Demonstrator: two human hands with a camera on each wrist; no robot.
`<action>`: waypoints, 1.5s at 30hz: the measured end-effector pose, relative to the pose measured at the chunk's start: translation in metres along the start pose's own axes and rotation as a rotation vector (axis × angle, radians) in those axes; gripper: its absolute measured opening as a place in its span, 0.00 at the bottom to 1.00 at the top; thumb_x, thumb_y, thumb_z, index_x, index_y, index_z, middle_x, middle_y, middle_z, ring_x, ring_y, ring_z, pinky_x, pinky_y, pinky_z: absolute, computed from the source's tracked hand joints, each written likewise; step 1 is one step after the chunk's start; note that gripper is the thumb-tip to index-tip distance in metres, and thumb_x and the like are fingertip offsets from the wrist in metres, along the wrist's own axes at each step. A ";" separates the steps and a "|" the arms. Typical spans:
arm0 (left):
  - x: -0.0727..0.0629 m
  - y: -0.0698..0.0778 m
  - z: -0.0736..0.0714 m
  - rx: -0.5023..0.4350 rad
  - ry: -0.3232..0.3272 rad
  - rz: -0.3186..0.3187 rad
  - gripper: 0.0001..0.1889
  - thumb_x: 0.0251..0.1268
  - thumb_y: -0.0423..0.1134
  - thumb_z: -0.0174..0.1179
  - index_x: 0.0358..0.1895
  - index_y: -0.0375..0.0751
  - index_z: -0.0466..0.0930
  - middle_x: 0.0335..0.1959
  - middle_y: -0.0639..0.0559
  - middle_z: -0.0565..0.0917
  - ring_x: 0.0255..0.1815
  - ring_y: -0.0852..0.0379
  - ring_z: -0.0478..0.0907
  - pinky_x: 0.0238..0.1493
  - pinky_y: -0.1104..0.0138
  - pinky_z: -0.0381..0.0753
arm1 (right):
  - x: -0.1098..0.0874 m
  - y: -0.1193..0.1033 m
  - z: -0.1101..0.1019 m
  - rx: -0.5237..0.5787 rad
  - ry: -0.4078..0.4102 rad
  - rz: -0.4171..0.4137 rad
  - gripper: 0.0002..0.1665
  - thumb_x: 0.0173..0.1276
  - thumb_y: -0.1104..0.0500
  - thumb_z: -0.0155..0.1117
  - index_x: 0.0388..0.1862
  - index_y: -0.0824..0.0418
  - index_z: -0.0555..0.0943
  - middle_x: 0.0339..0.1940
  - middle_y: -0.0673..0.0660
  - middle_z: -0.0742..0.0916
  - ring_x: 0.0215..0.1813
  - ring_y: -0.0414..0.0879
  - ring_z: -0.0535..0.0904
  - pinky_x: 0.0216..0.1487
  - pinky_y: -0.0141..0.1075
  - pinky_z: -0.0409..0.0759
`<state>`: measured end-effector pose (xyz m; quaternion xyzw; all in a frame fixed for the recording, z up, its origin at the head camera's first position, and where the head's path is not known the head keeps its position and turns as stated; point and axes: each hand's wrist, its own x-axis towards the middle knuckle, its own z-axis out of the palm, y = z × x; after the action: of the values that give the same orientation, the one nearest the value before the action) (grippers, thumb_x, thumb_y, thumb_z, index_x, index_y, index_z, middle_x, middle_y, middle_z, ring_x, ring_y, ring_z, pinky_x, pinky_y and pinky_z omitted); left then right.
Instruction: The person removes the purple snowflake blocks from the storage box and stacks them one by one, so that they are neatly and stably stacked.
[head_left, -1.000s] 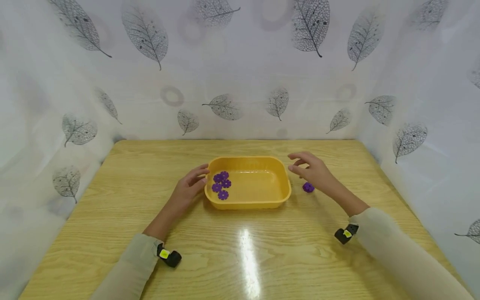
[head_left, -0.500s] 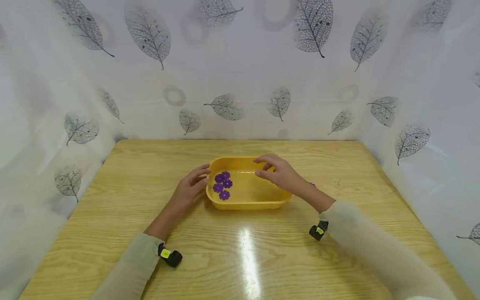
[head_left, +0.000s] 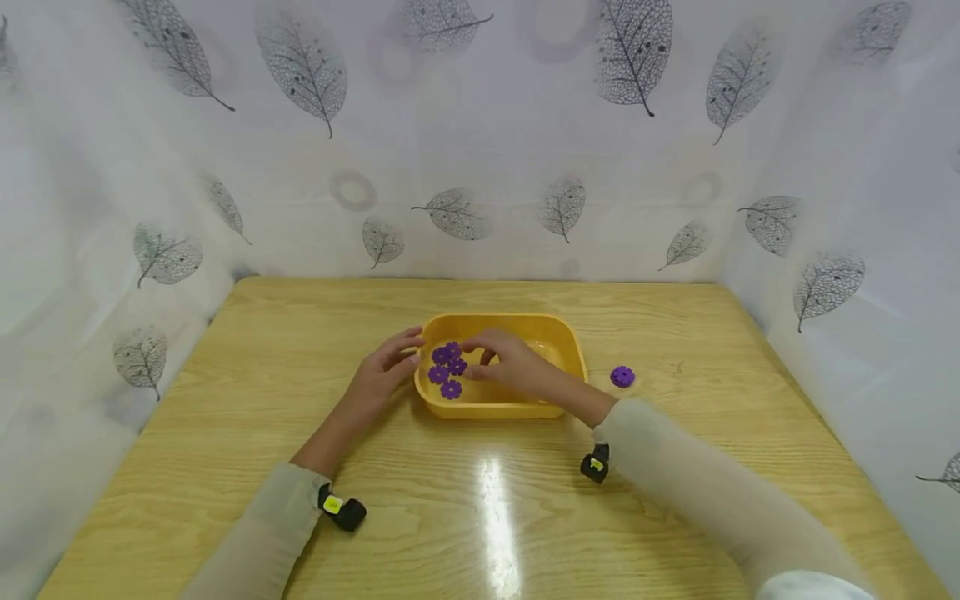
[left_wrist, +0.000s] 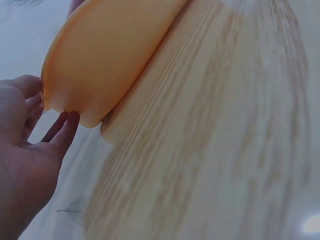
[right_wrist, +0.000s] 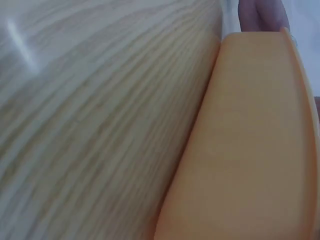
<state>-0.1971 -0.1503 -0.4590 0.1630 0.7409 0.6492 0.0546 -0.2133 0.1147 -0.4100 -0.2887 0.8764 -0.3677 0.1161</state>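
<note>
My left hand (head_left: 381, 371) is at the left end of a yellow plastic basin (head_left: 495, 410), its fingertips touching the rim and outer wall. In the left wrist view, the thumb (left_wrist: 65, 135) lies against the end wall below the lip. My right hand (head_left: 510, 362) reaches inside the basin from the right, thumb and forefinger apart. Their tips are right beside several purple notched, flower-shaped discs (head_left: 451, 389) at the basin's left end. In the right wrist view, the basin's outer side wall (right_wrist: 240, 135) hides this hand's fingers.
More purple notched discs, bunched together (head_left: 622, 377), lie on the wooden table (head_left: 420, 500) to the right of the basin. A pale curtain (head_left: 480, 133) with leaf prints surrounds the table at the back and sides.
My right hand has moved left, from beside the basin's right end, across the basin to the discs inside. My left hand has stayed at the left rim.
</note>
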 end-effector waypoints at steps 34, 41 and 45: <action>-0.001 0.003 -0.002 0.022 0.005 0.014 0.21 0.80 0.41 0.52 0.67 0.33 0.72 0.79 0.45 0.63 0.71 0.37 0.70 0.61 0.75 0.78 | 0.025 0.005 0.029 -0.268 -0.171 -0.006 0.19 0.67 0.54 0.72 0.56 0.58 0.85 0.51 0.55 0.81 0.45 0.42 0.75 0.47 0.32 0.78; 0.000 0.002 -0.001 0.000 -0.001 0.008 0.21 0.79 0.40 0.53 0.67 0.33 0.72 0.78 0.46 0.63 0.71 0.38 0.70 0.61 0.74 0.79 | 0.024 0.005 0.030 -0.258 -0.166 -0.005 0.17 0.66 0.56 0.73 0.53 0.59 0.85 0.50 0.55 0.81 0.45 0.43 0.74 0.47 0.33 0.78; 0.000 0.002 0.000 -0.004 0.001 0.005 0.20 0.79 0.40 0.53 0.67 0.33 0.73 0.78 0.46 0.63 0.71 0.38 0.70 0.62 0.74 0.79 | 0.024 0.007 0.030 -0.237 -0.154 0.016 0.19 0.66 0.56 0.72 0.55 0.58 0.84 0.50 0.54 0.82 0.46 0.43 0.76 0.49 0.34 0.80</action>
<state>-0.1969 -0.1505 -0.4569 0.1644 0.7392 0.6509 0.0527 -0.2232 0.0873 -0.4352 -0.3206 0.9045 -0.2372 0.1510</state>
